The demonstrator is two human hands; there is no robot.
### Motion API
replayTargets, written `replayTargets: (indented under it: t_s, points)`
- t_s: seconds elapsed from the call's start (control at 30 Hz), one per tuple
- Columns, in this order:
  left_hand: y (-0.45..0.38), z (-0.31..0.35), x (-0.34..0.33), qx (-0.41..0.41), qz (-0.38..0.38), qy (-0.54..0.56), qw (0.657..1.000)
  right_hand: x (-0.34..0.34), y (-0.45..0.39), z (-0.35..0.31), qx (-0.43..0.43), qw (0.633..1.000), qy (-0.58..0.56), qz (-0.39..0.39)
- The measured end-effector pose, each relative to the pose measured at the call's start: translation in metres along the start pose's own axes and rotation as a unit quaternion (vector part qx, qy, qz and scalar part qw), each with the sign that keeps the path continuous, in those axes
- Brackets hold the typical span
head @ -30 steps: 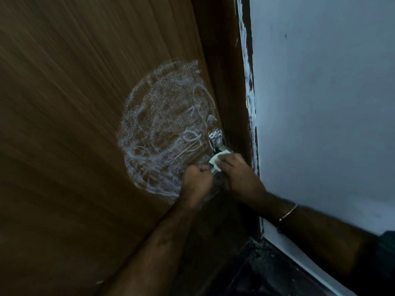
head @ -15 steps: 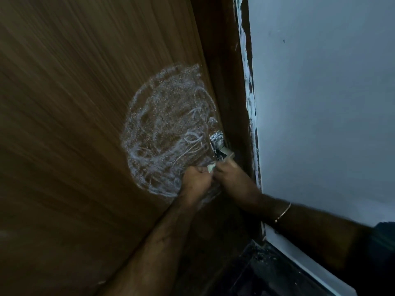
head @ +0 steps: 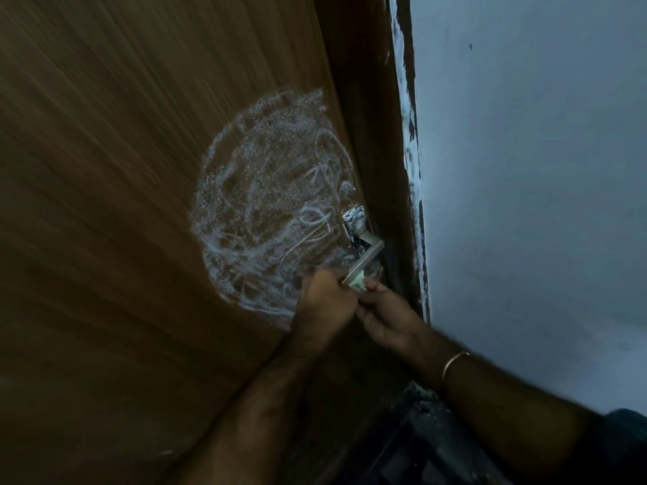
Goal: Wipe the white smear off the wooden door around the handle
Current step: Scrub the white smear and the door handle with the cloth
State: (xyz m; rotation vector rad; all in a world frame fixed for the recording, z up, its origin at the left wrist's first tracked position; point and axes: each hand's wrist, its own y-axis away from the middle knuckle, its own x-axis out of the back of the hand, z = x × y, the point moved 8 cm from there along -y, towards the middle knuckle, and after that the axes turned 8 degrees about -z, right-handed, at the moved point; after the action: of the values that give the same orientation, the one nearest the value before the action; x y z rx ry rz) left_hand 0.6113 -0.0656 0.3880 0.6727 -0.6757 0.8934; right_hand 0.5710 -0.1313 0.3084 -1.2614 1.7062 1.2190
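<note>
hands (head: pixel 324 302) (head: pixel 387 315) pinch pale wad (head: pixel 359 282) at handle (head: pixel 366 257).

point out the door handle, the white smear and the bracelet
door handle (head: pixel 366 256), head view, middle of the metal lever
white smear (head: pixel 266 204), head view, centre of the smeared patch
bracelet (head: pixel 454 361), head view, band on the right wrist

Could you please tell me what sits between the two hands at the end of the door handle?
In the head view, a small pale cloth sits between the left hand and right hand, bunched at the tip of the handle.
</note>
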Motion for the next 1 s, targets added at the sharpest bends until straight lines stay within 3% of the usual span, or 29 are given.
replayTargets:
  t_s: [0.07, 0.17, 0.23, 0.33, 0.43, 0.53, 0.8, 1.0]
  points:
    - [0.002, 0.004, -0.004, -0.008, -0.003, -0.061, 0.998, -0.005, 0.007, 0.003, -0.036, 0.999, -0.021, -0.020]
    - [0.004, 0.006, -0.003, -0.003, -0.007, -0.096, 0.995, -0.015, 0.014, 0.013, -0.092, 0.993, 0.044, -0.063]
    - [0.001, 0.006, -0.001, -0.007, 0.000, -0.093, 0.996, -0.008, 0.010, 0.008, -0.090, 0.993, 0.068, -0.031]
    - [0.002, 0.009, 0.001, -0.025, -0.004, -0.090, 0.996, 0.020, 0.001, -0.015, -0.048, 0.994, 0.057, 0.077]
    - [-0.002, 0.006, 0.001, -0.025, -0.010, -0.090, 0.996, 0.030, -0.007, -0.039, 0.043, 0.985, 0.105, 0.132]
    - [-0.002, 0.008, 0.001, -0.031, -0.002, -0.096, 0.995, 0.022, -0.011, -0.047, 0.122, 0.972, 0.145, 0.140]
    - [-0.005, 0.003, 0.001, -0.027, -0.013, -0.080, 0.996, 0.022, -0.037, -0.063, 0.210, 0.915, 0.287, 0.188]
    - [-0.006, 0.004, 0.004, -0.032, -0.004, -0.093, 0.995, 0.044, -0.054, -0.061, 0.208, 0.921, 0.234, 0.232]
